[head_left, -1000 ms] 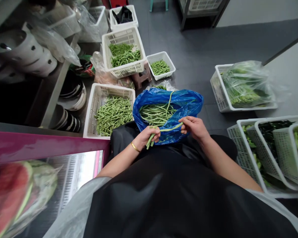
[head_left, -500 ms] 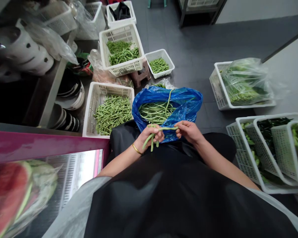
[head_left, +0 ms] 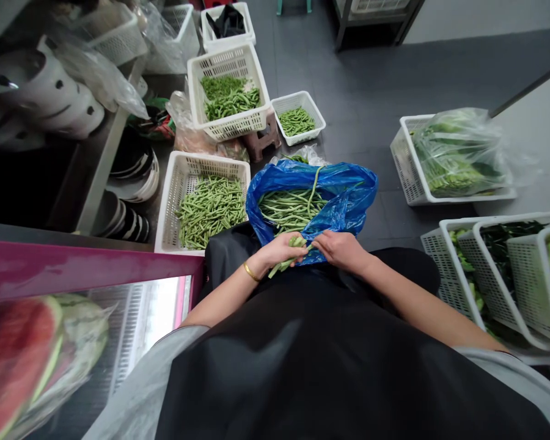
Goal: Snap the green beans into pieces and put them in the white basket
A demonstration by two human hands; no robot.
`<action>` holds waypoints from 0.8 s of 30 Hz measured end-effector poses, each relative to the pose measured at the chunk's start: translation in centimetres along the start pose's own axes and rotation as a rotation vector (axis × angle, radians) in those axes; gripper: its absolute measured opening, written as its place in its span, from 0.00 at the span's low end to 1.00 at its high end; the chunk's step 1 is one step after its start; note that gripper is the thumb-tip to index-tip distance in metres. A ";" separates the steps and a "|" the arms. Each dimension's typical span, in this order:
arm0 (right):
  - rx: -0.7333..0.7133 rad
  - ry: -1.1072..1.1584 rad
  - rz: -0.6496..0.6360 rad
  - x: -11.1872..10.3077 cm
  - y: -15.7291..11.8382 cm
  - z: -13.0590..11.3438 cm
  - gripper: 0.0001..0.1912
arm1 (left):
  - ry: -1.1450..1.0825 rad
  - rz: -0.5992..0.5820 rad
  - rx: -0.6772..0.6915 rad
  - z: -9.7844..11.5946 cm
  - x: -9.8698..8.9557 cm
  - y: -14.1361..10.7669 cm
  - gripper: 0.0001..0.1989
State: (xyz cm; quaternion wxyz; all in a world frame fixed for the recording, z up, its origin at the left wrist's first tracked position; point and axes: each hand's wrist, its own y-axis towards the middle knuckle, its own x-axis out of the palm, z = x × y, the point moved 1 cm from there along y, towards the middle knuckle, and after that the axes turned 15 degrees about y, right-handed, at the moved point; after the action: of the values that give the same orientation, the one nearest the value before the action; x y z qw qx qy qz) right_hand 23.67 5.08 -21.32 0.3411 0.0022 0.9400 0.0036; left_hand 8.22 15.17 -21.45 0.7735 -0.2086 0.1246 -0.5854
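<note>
My left hand (head_left: 282, 249), with a gold bangle at its wrist, is closed around a small bunch of green bean pieces (head_left: 282, 267). My right hand (head_left: 341, 250) pinches at the end of a long green bean (head_left: 308, 247) close beside the left fingers; its fingertips are partly hidden. Just beyond both hands, a blue plastic bag (head_left: 360, 189) lies open in front of my lap, with uncut long beans (head_left: 286, 208) inside. One bean hangs over the bag's far edge. To the left, a white basket (head_left: 164, 214) holds many short bean pieces (head_left: 213, 208).
Farther off, a white basket (head_left: 231, 131) of greens rests on a brown stool (head_left: 268, 137) beside a smaller bean basket (head_left: 321, 125). Baskets of leafy vegetables (head_left: 444, 244) line the right. A pink-edged counter (head_left: 96, 266) with cut watermelon (head_left: 18, 354) flanks my left.
My right hand has moved left, up against my left hand. The stretch of bean between them has become much shorter, and the left hand has turned over its bunch. The view has shifted slightly.
</note>
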 end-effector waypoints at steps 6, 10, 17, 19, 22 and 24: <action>0.244 0.780 0.127 1.7 -0.2 -0.2 0.24 | 0.172 -0.037 0.123 -0.3 1.5 0.3 0.14; 0.372 1.276 0.032 0.9 0.0 0.3 0.25 | -0.109 0.095 0.099 -1.6 1.2 1.2 0.15; 0.454 0.071 -0.173 -2.8 7.0 4.0 0.18 | -0.631 0.210 0.010 -2.6 -3.0 1.5 0.21; 0.560 -0.232 -0.108 -1.8 9.9 5.2 0.19 | -0.634 0.175 0.018 -2.4 -2.7 1.3 0.25; 0.654 -0.353 -0.169 -0.2 12.4 6.0 0.16 | -0.610 0.162 -0.034 -2.4 -2.1 1.2 0.25; 0.592 -0.303 -0.129 -0.2 12.5 5.6 0.15 | -0.578 0.242 -0.084 -2.4 -2.3 1.3 0.20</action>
State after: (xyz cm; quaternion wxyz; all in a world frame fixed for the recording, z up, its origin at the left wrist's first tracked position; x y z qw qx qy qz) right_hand 27.45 17.65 -25.34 0.4611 0.0423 0.8370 -0.2915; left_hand 7.62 17.22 -24.30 0.8316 -0.3818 -0.0522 -0.3999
